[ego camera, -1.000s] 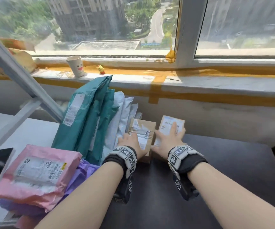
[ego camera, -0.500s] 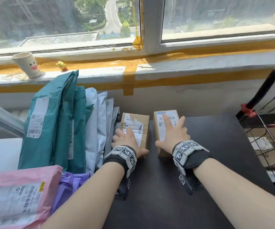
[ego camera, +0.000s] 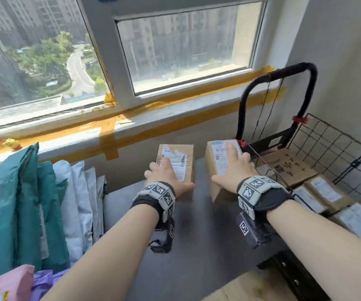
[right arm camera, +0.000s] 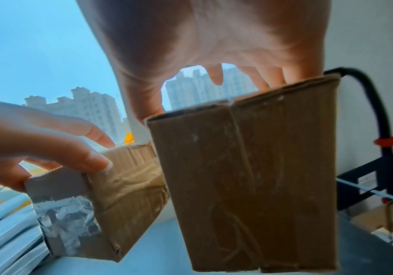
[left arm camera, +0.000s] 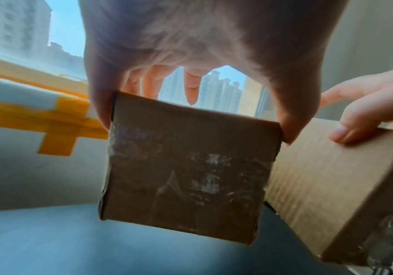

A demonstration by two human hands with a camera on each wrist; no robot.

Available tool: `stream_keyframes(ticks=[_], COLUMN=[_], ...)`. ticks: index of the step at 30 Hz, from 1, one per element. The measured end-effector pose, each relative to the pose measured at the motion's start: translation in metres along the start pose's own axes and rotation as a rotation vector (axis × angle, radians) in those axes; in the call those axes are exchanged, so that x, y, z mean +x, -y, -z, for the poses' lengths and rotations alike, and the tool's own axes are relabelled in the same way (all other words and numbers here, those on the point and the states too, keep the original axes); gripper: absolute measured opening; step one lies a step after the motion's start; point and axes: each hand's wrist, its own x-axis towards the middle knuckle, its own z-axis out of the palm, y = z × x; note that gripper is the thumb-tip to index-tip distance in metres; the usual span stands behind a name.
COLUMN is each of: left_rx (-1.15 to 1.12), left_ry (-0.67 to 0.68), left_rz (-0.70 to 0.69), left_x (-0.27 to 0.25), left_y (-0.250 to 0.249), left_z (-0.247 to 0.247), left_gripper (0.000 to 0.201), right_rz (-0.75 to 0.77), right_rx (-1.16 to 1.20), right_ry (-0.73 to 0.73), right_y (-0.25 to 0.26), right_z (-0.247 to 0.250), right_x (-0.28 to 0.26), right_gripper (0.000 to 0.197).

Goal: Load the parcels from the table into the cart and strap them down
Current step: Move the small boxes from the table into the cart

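Note:
My left hand [ego camera: 166,177] grips a small taped cardboard box [ego camera: 180,161] from above, thumb and little finger on its sides; the same left box [left arm camera: 186,167] hangs clear of the dark table [left arm camera: 49,232]. My right hand [ego camera: 233,168] grips a second, taller cardboard box [ego camera: 215,164] with a white label, also lifted; it fills the right wrist view as the right box [right arm camera: 249,186]. The two boxes are side by side, a little apart. To the right stands the black cart [ego camera: 277,79] with wire sides, several cardboard parcels [ego camera: 288,166] lying in it.
Upright teal mailers [ego camera: 23,203] and white mailers [ego camera: 77,198] lean at the table's left, with pink [ego camera: 8,283] and purple bags in front. A taped windowsill [ego camera: 131,127] runs behind, a small yellow toy [ego camera: 11,143] on it. The wire mesh panel [ego camera: 331,155] bounds the cart.
Both hands have lifted their boxes off the table and carried them rightward. My view has swung right, bringing the cart and its parcels into sight.

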Motion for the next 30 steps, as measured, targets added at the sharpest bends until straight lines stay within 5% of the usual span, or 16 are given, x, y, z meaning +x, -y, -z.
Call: stream_keyframes(ticks=[10,19,30], left_rx=[0.0,0.085,0.099], left_ry=[-0.032,0.078,0.299], left_rz=[-0.269,-0.308,-0.279], left_x=[-0.066,-0.138,-0.12], left_y=[-0.184,-0.346,-0.433], left_z=[-0.025,-0.109,-0.183], left_gripper=[0.099,0.104,0.107], right_rz=[-0.099,-0.204,-0.295], right_rx=[0.085,0.115,0.096], right_ry=[-0.179,-0.162,-0.023], right_y=[-0.176,-0.369,-0.463], right_z=[0.108,0.173,0.175], right_x=[-0.031,-0.051,0.013], right_gripper=[0.096,0.094,0.094])
